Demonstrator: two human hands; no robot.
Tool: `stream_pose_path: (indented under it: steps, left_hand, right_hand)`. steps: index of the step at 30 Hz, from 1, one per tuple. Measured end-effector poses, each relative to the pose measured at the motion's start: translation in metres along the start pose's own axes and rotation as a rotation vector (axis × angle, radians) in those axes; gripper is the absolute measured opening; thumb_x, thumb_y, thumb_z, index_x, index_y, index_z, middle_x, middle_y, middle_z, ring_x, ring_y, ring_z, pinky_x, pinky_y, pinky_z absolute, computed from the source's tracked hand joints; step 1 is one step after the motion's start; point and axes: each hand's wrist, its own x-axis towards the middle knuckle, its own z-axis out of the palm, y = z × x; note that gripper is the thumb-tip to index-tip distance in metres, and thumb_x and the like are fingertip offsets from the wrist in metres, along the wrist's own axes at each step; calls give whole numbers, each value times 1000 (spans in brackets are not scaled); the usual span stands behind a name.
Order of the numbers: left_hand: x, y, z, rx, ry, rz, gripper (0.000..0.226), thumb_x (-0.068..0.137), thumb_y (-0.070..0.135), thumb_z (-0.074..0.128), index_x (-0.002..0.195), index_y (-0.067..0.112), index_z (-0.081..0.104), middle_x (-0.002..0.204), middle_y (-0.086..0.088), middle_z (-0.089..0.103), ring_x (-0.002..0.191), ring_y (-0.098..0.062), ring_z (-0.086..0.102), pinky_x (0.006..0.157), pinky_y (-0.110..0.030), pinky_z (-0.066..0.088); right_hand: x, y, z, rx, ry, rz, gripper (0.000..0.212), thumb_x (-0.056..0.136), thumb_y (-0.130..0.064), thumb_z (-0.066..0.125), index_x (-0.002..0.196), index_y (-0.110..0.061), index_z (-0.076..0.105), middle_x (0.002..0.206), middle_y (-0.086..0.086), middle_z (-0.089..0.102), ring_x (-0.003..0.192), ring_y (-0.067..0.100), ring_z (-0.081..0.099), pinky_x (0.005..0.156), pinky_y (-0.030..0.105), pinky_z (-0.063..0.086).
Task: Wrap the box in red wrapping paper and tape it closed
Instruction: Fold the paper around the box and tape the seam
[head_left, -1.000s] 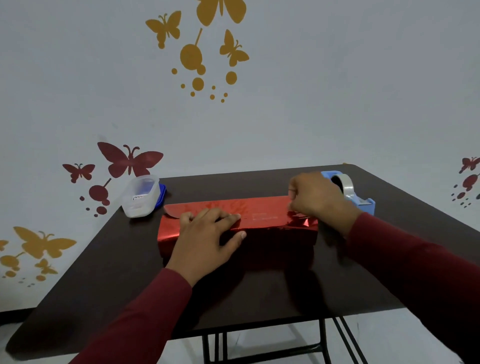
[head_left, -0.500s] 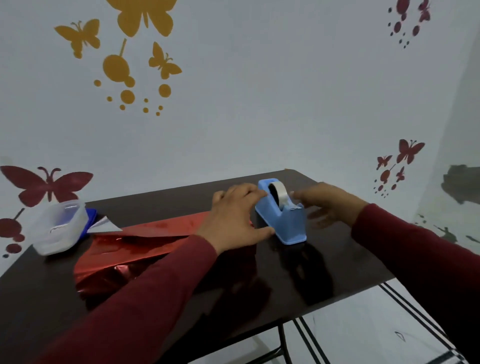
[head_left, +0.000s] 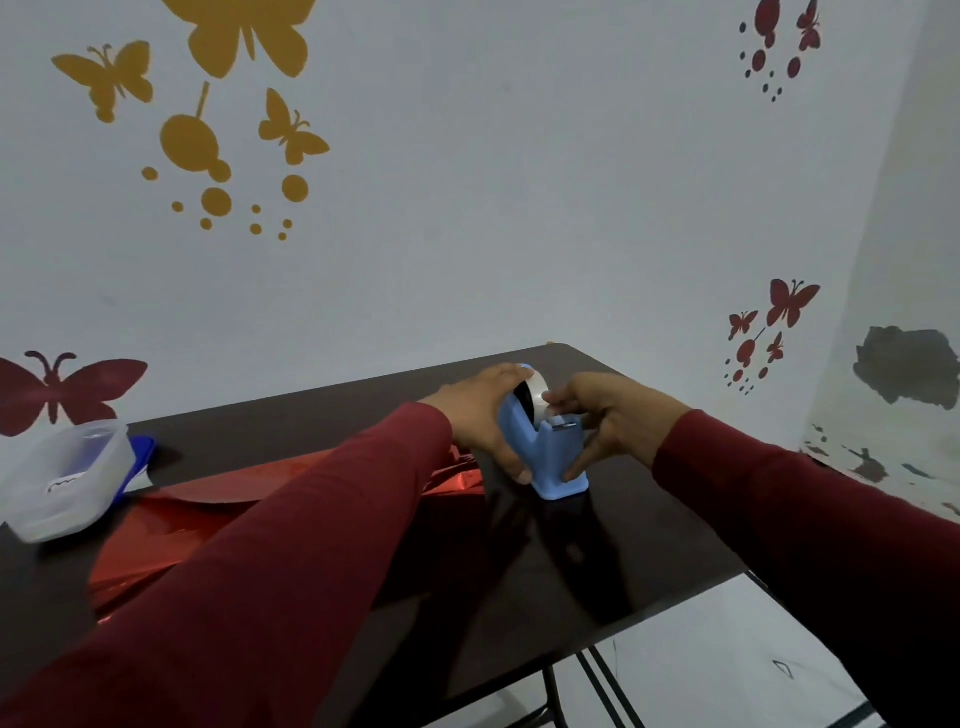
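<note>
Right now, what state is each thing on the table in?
Tape dispenser: upright, roll loaded, steadied by left hand.
Right hand: fingers pinching at the tape roll.
Red wrapping paper: loose, untaped, flap lifted.
Plastic container: sitting at the left edge; whether lidded, cannot tell.

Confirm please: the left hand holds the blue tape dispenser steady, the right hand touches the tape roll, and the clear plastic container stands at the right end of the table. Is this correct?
One detail is wrong. The head view shows the clear plastic container at the left end of the table, not the right. The left hand does hold the blue tape dispenser, and the right hand touches the tape roll.
</note>
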Motion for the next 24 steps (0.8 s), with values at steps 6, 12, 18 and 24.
stream_pose_path:
  steps: [6,12,18,24]
  left_hand:
    - [-8,10,-5,88,38,37,134,49,61,94,158,48,18,165,21,12,150,-16,31,116,-58,34]
    - [-5,15,-2,185,37,74,121,52,63,93,155,49,31,166,18,13,151,-18,27,112,-61,35]
    - [-4,18,-1,194,78,88,115,54,62,91,153,45,37,160,21,24,146,-13,34,108,-54,40]
    - [-1,21,0,210,58,76,110,53,61,91,150,46,41,157,22,24,144,-13,35,106,-55,41]
  right_hand:
    - [3,15,2,293,90,-179,23,86,-17,70,107,-8,76,119,3,66,120,36,57,88,85,36]
    - [-8,56,3,488,166,-435,16,87,0,68,101,-3,75,111,3,74,105,25,70,98,49,55]
    - [-11,88,5,494,188,-526,8,81,1,70,86,5,65,89,14,65,89,31,64,78,53,54]
    - [-4,97,4,546,152,-467,24,89,-16,79,90,8,76,99,20,78,93,32,77,85,51,63]
